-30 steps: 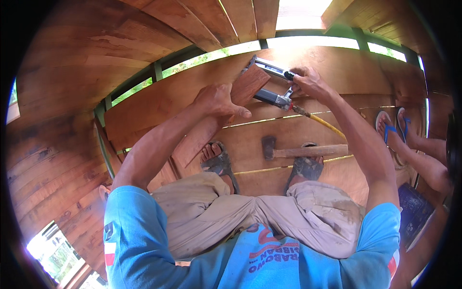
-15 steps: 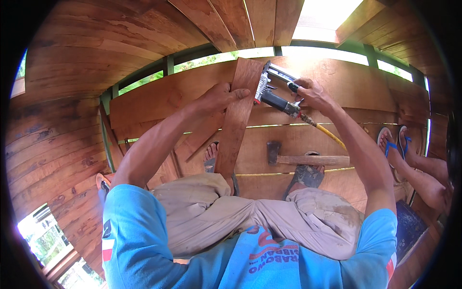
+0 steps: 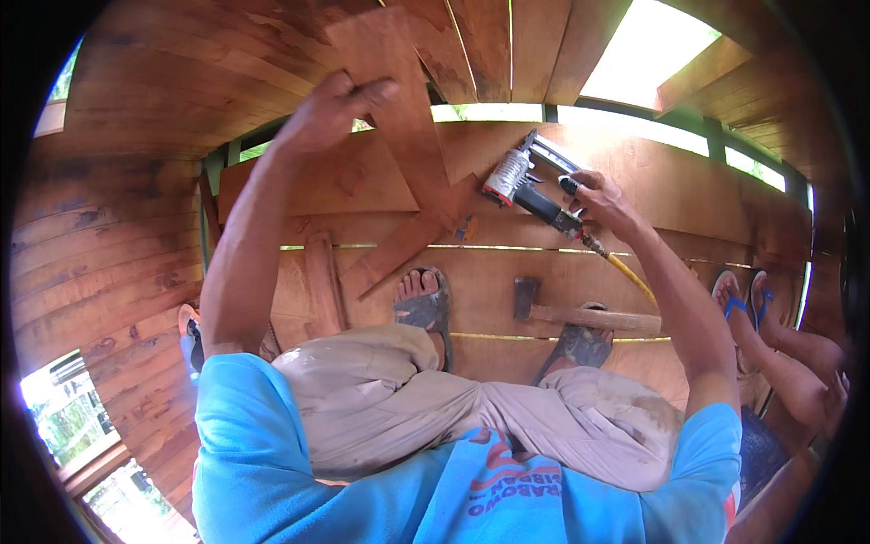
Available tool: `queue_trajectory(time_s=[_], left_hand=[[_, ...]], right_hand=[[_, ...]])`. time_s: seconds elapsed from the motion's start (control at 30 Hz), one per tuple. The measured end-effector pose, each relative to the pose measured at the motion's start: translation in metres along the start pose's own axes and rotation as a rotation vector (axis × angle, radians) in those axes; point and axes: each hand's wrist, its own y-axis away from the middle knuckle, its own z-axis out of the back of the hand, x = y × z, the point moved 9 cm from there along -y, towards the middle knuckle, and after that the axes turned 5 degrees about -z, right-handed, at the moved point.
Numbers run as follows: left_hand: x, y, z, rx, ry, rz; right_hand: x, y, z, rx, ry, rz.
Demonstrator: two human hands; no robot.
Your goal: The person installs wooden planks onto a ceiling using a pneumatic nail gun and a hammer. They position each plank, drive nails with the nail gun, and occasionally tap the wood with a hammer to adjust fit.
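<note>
A left hand (image 3: 331,109) pinches a raised wooden board (image 3: 408,118) in its fingers; beside the board, the right hand (image 3: 603,204) wraps a nail gun (image 3: 530,186), its hose (image 3: 625,272) partly hidden behind the forearm

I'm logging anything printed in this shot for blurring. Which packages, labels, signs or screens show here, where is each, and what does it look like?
Shirt print: lower middle, on the blue shirt's front; curved red and white lettering and shapes.
Sleeve patch: lower left, on the blue sleeve; small red and white block.
No packages, signs or screens show; the nail gun in the right hand bears no label that can be made out.
</note>
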Motion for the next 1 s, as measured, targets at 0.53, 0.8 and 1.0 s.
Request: queue_trajectory(time_s=[0.53,0.8,1.0], left_hand=[[0.032,-0.051,0.036,-0.180,0.326,-0.166],[0.048,-0.072,0.042,-0.194,0.296,-0.215],[0.047,-0.082,0.041,-0.209,0.245,-0.216]], right_hand=[[0.004,0.012,-0.011,-0.016,0.046,-0.048],[0.008,0.022,-0.018,-0.007,0.043,-0.057],[0.010,0.022,-0.022,0.000,0.038,-0.086]])
